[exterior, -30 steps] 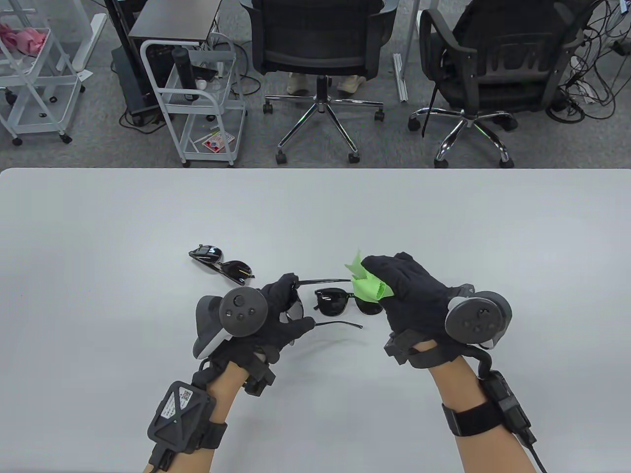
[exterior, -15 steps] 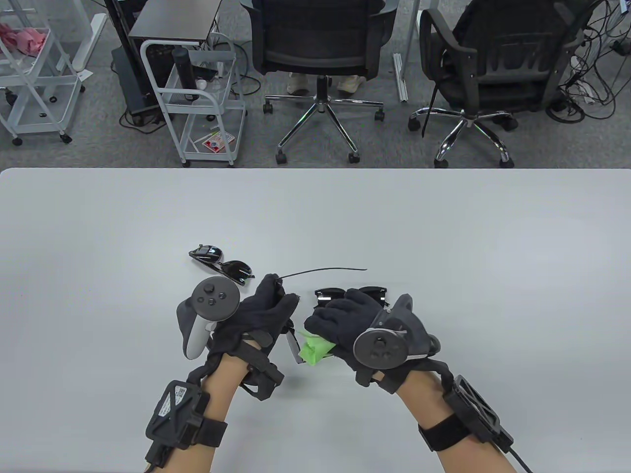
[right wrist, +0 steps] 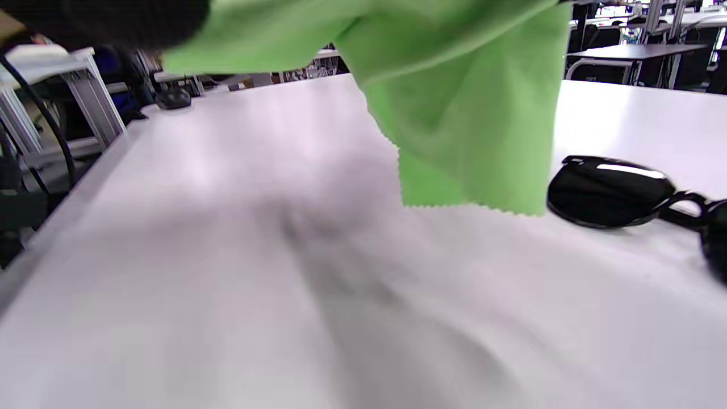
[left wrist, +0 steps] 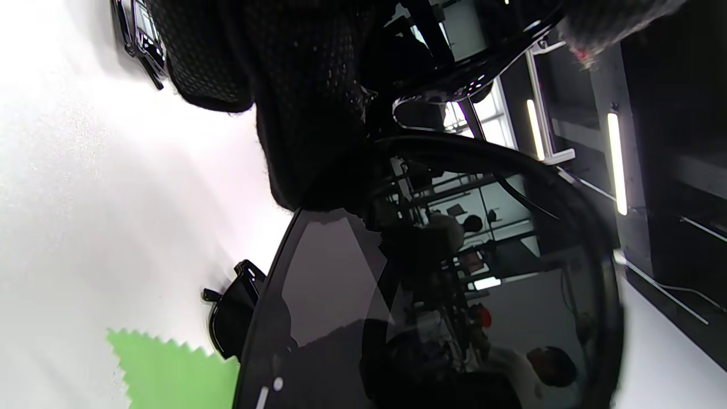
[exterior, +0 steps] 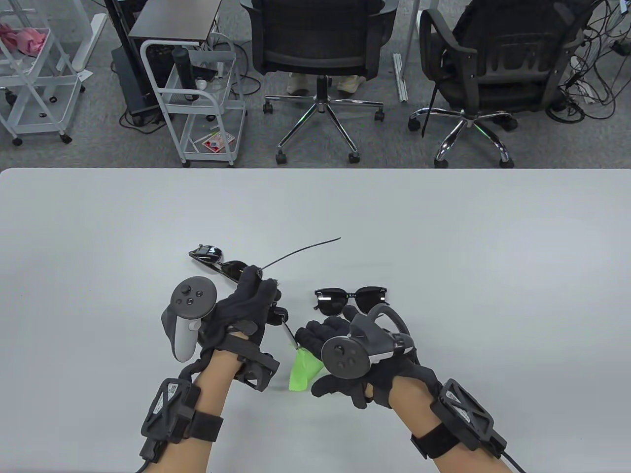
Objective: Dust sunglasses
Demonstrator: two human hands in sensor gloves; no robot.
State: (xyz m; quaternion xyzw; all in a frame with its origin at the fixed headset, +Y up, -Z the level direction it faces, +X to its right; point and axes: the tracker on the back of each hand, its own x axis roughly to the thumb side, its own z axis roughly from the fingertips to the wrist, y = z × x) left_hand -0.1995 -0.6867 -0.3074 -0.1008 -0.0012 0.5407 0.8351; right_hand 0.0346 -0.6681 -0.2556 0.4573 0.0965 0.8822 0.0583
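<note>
While my left hand [exterior: 246, 310] grips the light, fragile sunglasses [left wrist: 431, 295] by their frame, my right hand [exterior: 340, 345] pinches the soft green cloth [exterior: 303, 369] beside them.

An office: swivel chairs [exterior: 323, 59], wire carts [exterior: 197, 98], floor cables [exterior: 591, 93].

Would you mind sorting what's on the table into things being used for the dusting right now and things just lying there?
In use:
- left hand holding a pair of sunglasses
- right hand holding the green cloth

Lying about:
- black sunglasses, folded on the table
- aviator sunglasses, beyond the left hand
</note>
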